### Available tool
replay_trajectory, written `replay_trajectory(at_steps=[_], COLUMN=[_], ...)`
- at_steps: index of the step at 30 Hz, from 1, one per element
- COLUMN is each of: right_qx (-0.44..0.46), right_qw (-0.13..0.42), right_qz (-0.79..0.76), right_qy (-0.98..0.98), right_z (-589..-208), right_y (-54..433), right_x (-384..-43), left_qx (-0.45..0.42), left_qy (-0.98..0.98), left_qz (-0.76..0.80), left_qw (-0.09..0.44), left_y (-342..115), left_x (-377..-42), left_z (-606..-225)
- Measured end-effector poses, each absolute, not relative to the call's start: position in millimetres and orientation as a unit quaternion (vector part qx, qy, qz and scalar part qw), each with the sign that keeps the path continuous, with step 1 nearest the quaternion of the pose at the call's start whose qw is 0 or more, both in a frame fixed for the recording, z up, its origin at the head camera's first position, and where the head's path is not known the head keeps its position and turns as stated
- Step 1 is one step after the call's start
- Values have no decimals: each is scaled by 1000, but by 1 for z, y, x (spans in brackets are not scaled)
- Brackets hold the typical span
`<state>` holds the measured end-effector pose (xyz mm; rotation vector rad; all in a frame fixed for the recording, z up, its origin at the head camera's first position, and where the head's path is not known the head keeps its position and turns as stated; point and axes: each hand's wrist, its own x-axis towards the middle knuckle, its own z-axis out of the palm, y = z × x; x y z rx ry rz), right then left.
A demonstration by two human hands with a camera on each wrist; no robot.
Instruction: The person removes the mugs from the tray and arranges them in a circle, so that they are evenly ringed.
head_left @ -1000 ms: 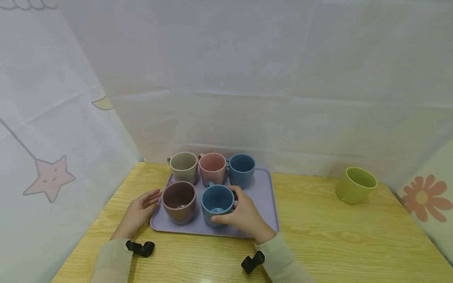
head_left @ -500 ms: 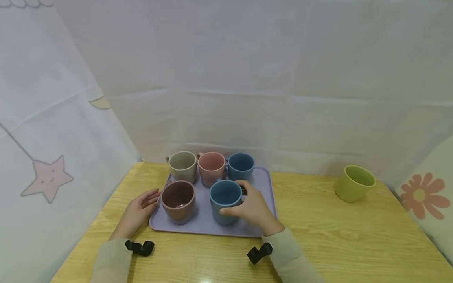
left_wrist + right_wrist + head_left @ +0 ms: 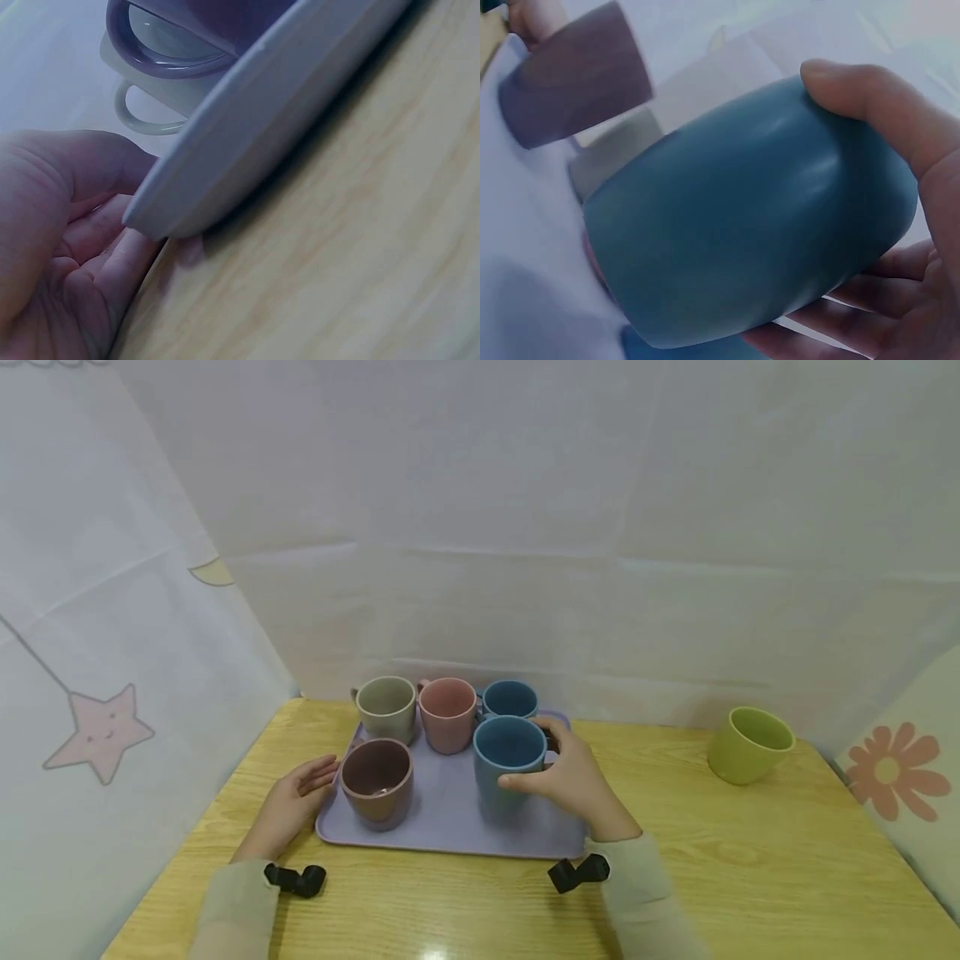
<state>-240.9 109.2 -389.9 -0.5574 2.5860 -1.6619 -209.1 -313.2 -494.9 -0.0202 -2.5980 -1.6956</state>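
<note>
My right hand [image 3: 581,785] grips a blue mug [image 3: 504,781] round its side, thumb in front and fingers behind. The mug is raised above the lilac tray [image 3: 450,822], upright. In the right wrist view the blue mug [image 3: 742,210] fills the middle. My left hand [image 3: 292,806] holds the tray's left edge; in the left wrist view its thumb meets the rim [image 3: 225,127] and its fingers lie below the edge. A brown mug [image 3: 378,789] stands at the tray's front left. Behind are a grey-green mug [image 3: 388,714], a pink mug [image 3: 448,718] and another blue mug [image 3: 510,697], partly hidden.
A lime-green cup [image 3: 746,752] without a visible handle stands apart on the wooden table [image 3: 712,852], far right. White sheets with printed drawings [image 3: 465,527] enclose the back and sides. The raised mug is close in front of the back blue mug.
My right hand has lifted the blue mug off the tray and carried it right and up, so it now overlaps the back blue mug. The left hand stays at the tray's edge.
</note>
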Motion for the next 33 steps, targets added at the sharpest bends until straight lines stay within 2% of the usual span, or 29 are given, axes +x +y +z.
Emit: replay_trajectory(at_steps=[19, 33], right_qx=[-122, -41], right_qw=[-54, -52], right_qz=[-528, -518], right_qy=[838, 853], right_z=[-379, -391], right_y=[172, 219], right_x=[-255, -263], left_qx=[-19, -20], left_qy=[-832, -831], left_qz=[-554, -555], left_qw=[28, 29], left_y=[-313, -313], left_x=[-211, -212], left_z=[-497, -498])
